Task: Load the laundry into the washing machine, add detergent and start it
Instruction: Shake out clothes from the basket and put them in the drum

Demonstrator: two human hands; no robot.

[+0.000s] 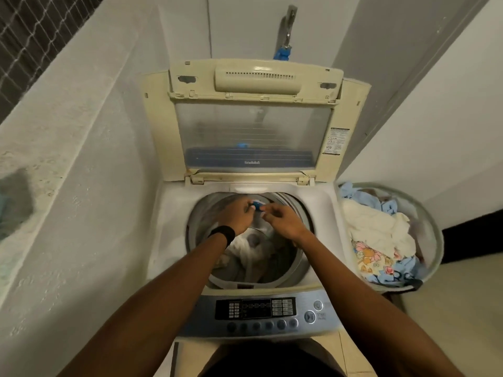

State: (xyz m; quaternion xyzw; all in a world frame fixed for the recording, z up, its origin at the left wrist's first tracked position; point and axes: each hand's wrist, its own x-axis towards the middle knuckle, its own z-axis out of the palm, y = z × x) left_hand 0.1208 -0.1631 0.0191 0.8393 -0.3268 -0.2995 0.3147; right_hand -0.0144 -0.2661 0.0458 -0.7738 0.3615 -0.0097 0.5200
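Pinching a small blue item [257,205] between left hand [239,214] and right hand [283,223] above the drum's [191,235] far rim, we risk dropping it into the clothes [251,247] if a finger slips.

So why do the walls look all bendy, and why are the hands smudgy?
Head view: the wide-angle lens bows the pale plaster walls and stretches the arms; the left hand and right hand, holding a small blue object, are slightly motion-blurred; light is dim and yellowish, with glare on the cream plastic lid.
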